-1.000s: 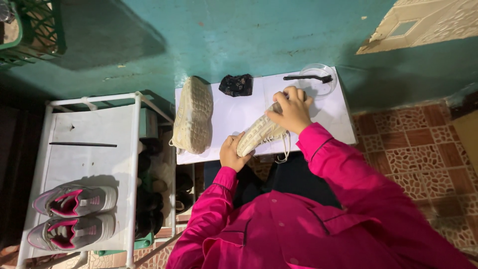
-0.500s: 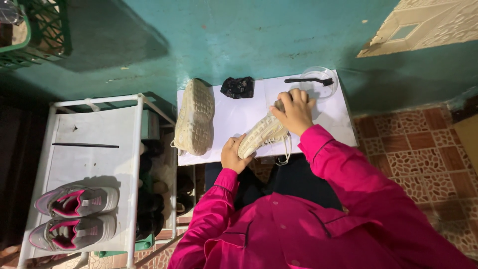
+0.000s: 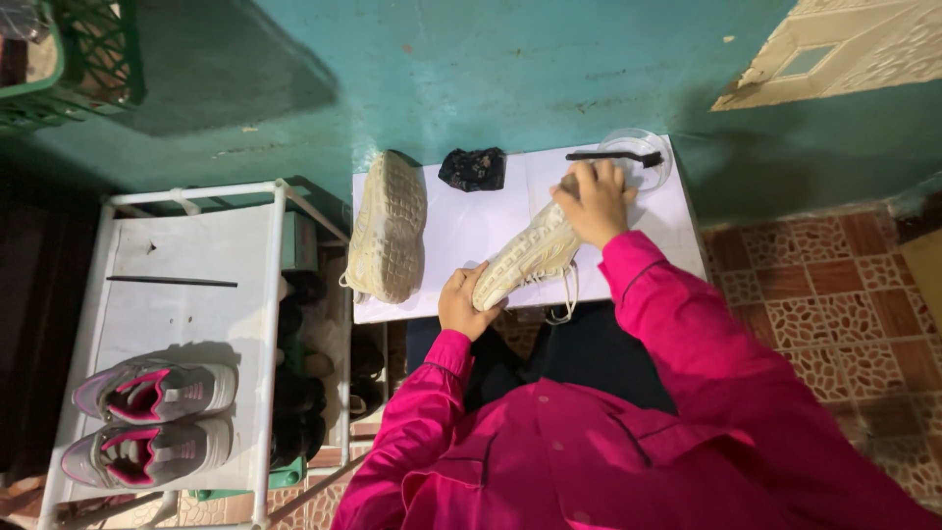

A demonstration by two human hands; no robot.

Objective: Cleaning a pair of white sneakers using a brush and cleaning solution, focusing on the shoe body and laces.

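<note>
At the far left of the view, well apart from both hands, a white shoe rack (image 3: 265, 324) carries a pair of grey and pink sneakers (image 3: 152, 422) on its top shelf, side by side, openings up. Above them on the same shelf lies a thin dark rod (image 3: 172, 282).

Just left of the left hand, a cream sneaker (image 3: 388, 228) lies sole up on the white table (image 3: 461, 231), apart from the hand. Beyond that hand, near the wall, sits a crumpled black cloth (image 3: 472, 168).

The left hand (image 3: 461, 304) is curled around the near end of a second cream sneaker (image 3: 525, 257), fingers wrapped under it at the table's front edge. This shoe is sole up and tilted, running diagonally from the left hand up to the right hand, its laces hanging over the edge.

The right hand (image 3: 597, 203) is closed over the far end of the same shoe, knuckles up; whether it holds anything else cannot be told.

Just beyond the right hand, a black brush (image 3: 613, 156) rests across a clear round dish (image 3: 650, 167) at the table's far corner. Both sleeves are bright pink.
</note>
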